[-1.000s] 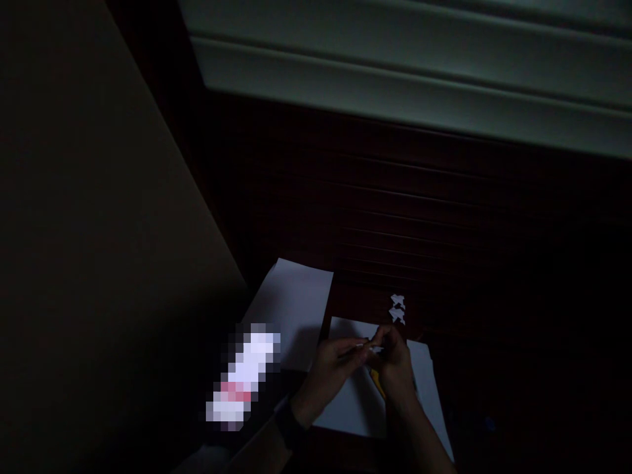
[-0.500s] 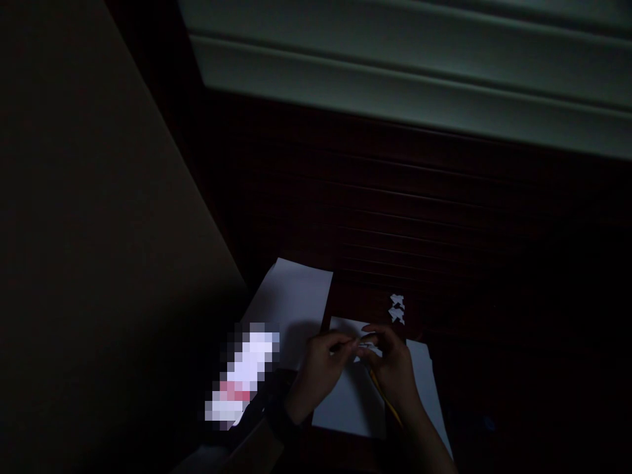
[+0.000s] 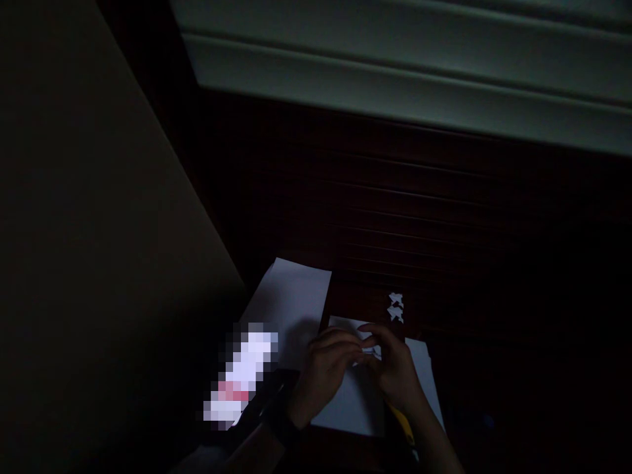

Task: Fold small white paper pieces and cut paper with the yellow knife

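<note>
Both my hands meet over a white sheet of paper (image 3: 348, 408) on the dark table. A small folded white paper piece (image 3: 371, 351) shows between their fingertips. My right hand (image 3: 399, 368) grips it between thumb and curled fingers. From the other side, my left hand (image 3: 328, 368) is closed on its edge, fingers held together and partly covering it. Under my right wrist is a yellow, narrow object (image 3: 402, 421), its kind too dark to tell. Beyond my right hand lie two small jagged white paper pieces (image 3: 395, 307).
More white paper (image 3: 296, 289) lies at the left, and another white sheet (image 3: 422, 359) sits partly under my right forearm. A lit, blurred-out screen (image 3: 241, 378) glows beside my left wrist. A dark slatted panel (image 3: 405, 217) rises behind the table; the light is dim.
My left hand has gone from a fingertip pinch to fingers laid flatter over the paper piece. The yellow object has shifted down toward my right wrist and shows broader.
</note>
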`<move>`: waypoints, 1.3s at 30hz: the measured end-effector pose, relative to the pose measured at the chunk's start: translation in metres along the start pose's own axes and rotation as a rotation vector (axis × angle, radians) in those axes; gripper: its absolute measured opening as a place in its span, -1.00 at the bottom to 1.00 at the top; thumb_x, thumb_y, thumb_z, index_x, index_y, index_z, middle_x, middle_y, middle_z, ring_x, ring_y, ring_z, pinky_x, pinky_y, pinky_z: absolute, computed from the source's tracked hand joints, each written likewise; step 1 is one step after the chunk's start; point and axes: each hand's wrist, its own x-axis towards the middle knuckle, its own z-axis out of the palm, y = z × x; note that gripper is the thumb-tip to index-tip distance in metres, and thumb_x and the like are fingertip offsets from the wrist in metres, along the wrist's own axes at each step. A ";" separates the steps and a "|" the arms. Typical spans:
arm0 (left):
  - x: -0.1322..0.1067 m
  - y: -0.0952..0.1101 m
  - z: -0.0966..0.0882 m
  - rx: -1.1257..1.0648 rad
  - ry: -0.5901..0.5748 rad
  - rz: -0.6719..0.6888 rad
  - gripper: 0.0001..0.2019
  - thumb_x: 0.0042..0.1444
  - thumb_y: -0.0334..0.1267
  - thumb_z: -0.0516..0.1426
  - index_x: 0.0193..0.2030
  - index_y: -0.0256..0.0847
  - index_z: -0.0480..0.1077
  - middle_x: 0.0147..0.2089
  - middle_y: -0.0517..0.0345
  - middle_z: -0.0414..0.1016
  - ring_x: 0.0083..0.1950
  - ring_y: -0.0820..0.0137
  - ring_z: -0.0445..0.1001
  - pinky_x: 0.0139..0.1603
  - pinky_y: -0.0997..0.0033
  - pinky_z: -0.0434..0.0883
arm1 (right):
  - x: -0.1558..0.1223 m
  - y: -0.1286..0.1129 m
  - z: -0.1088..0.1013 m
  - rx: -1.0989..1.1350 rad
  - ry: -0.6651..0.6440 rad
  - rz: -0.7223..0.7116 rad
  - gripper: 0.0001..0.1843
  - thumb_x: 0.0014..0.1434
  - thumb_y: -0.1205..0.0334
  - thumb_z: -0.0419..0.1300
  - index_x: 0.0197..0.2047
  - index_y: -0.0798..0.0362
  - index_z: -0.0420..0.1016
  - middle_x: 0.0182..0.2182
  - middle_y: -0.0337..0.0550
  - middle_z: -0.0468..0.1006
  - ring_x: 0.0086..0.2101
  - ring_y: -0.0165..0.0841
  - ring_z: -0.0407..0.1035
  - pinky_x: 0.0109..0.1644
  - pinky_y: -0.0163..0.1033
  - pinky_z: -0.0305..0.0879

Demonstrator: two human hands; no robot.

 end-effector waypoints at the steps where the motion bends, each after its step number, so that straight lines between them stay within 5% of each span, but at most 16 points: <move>1: 0.000 0.000 0.000 0.002 0.010 0.013 -0.82 0.14 -0.40 0.08 -0.28 -0.14 0.52 -0.22 0.09 0.52 -0.15 0.34 0.43 -0.14 0.33 0.39 | 0.000 -0.001 -0.001 0.009 0.010 -0.006 -0.59 -0.07 0.48 0.21 -0.12 -0.03 0.38 -0.35 -0.21 0.49 -0.30 -0.28 0.38 -0.15 -0.18 0.27; 3: 0.000 0.001 0.001 0.013 0.030 -0.007 -0.85 0.08 -0.36 0.15 -0.23 -0.12 0.51 -0.18 0.08 0.52 -0.12 0.32 0.44 -0.11 0.31 0.40 | -0.001 -0.002 -0.001 0.035 0.045 -0.021 -0.62 -0.07 0.49 0.18 -0.15 -0.02 0.37 -0.37 -0.22 0.48 -0.31 -0.29 0.38 -0.17 -0.19 0.27; 8: 0.001 0.007 0.002 0.018 0.029 -0.201 -0.53 -0.15 -0.30 0.31 -0.02 -0.06 0.42 -0.06 0.11 0.50 -0.05 0.27 0.44 -0.02 0.30 0.39 | -0.004 -0.003 0.001 0.084 0.066 0.017 -0.69 -0.05 0.50 0.14 -0.23 -0.01 0.33 -0.39 -0.23 0.46 -0.33 -0.32 0.39 -0.23 -0.24 0.28; 12: 0.000 0.008 0.004 -0.118 -0.093 -0.296 -0.73 0.01 -0.26 0.21 -0.09 -0.06 0.48 -0.14 0.17 0.56 -0.17 0.35 0.50 -0.13 0.42 0.42 | -0.006 -0.001 0.003 0.070 0.075 0.007 -0.74 -0.05 0.49 0.16 -0.31 -0.01 0.27 -0.43 -0.27 0.44 -0.37 -0.35 0.37 -0.28 -0.29 0.27; 17: -0.001 0.009 0.006 -0.171 -0.080 -0.393 -0.77 0.03 -0.22 0.19 -0.14 -0.11 0.51 -0.19 0.15 0.58 -0.22 0.33 0.52 -0.19 0.44 0.43 | -0.007 0.003 0.003 0.016 0.135 -0.006 -0.74 -0.06 0.47 0.19 -0.37 -0.01 0.22 -0.50 -0.33 0.36 -0.45 -0.40 0.31 -0.34 -0.32 0.26; 26: 0.006 0.005 -0.001 -0.296 -0.050 -0.409 -0.74 0.07 -0.19 0.14 -0.12 -0.22 0.48 -0.15 0.05 0.55 -0.16 0.31 0.50 -0.16 0.42 0.41 | -0.001 -0.001 0.005 -0.049 0.046 -0.017 -0.76 0.01 0.41 0.19 -0.23 -0.02 0.33 -0.28 -0.20 0.44 -0.27 -0.33 0.39 -0.16 -0.23 0.35; 30: 0.008 -0.003 -0.003 -0.238 -0.117 -0.418 -0.74 0.14 -0.15 0.07 -0.32 -0.28 0.50 -0.34 0.07 0.54 -0.30 0.36 0.48 -0.29 0.48 0.37 | -0.002 0.006 0.005 -0.166 0.049 -0.028 -0.80 0.00 0.32 0.24 -0.26 -0.01 0.35 -0.32 -0.19 0.44 -0.31 -0.31 0.37 -0.19 -0.22 0.36; 39: 0.005 -0.012 -0.001 -0.086 -0.084 -0.393 -0.72 0.15 -0.14 0.03 -0.41 -0.26 0.45 -0.43 0.12 0.49 -0.38 0.41 0.43 -0.39 0.51 0.29 | 0.000 0.003 0.006 -0.171 0.034 0.009 -0.81 -0.01 0.21 0.27 -0.34 0.00 0.33 -0.39 -0.23 0.45 -0.36 -0.33 0.38 -0.25 -0.26 0.33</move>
